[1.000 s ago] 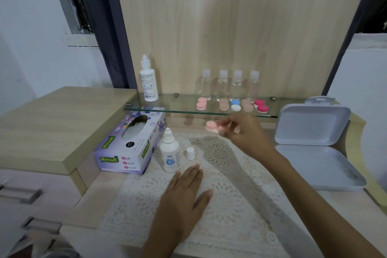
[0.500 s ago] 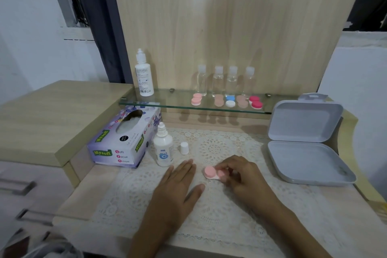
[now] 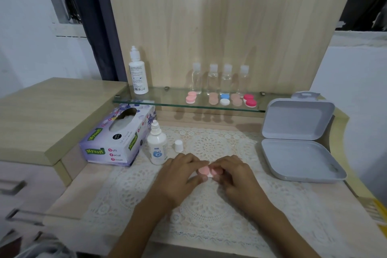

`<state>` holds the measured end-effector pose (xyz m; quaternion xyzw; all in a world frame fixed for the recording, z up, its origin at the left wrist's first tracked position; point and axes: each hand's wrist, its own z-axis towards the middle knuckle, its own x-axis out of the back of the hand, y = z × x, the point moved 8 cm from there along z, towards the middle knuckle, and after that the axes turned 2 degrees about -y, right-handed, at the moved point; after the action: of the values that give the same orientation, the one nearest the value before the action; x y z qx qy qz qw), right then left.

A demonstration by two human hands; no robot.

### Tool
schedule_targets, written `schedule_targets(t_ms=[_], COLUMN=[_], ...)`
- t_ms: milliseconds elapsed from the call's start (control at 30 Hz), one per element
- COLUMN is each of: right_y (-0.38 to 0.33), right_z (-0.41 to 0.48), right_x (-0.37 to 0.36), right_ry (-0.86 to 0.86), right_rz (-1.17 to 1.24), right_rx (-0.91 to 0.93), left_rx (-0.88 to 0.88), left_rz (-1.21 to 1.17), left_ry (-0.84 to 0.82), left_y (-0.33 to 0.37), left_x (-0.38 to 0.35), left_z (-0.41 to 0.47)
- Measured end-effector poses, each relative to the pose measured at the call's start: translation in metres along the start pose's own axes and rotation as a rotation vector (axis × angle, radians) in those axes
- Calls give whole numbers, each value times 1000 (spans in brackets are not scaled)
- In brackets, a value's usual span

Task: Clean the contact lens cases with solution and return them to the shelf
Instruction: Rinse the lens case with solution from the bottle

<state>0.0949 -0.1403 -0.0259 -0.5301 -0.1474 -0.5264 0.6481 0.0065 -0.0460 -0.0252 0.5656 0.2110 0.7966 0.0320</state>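
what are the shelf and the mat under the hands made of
The shelf looks like clear glossy glass: greenish edge, things visible through it. The mat seems white lace, cotton or synthetic, matte: openwork patterned holes.

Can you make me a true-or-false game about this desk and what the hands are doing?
1. The left hand and the right hand both hold the pink lens case. True.
2. The small solution bottle has its cap on. False: its white cap stands beside it on the lace mat.
3. The grey box is closed. False: its lid stands open.
4. Four clear bottles stand on the glass shelf. True.
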Motion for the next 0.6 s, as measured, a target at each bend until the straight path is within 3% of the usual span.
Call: schedule_targets(t_ms=[267,600], right_y=[3,2], right_z=[3,2], right_x=[-1,1], right_ry=[5,18], right_rz=[-5,-6], right_rx=[-3,-4], left_rx=[31,74], left_rz=[-167,-144], left_ry=[105,222], left_y=[-1,-2], left_x=[0,0], left_z=[7,2])
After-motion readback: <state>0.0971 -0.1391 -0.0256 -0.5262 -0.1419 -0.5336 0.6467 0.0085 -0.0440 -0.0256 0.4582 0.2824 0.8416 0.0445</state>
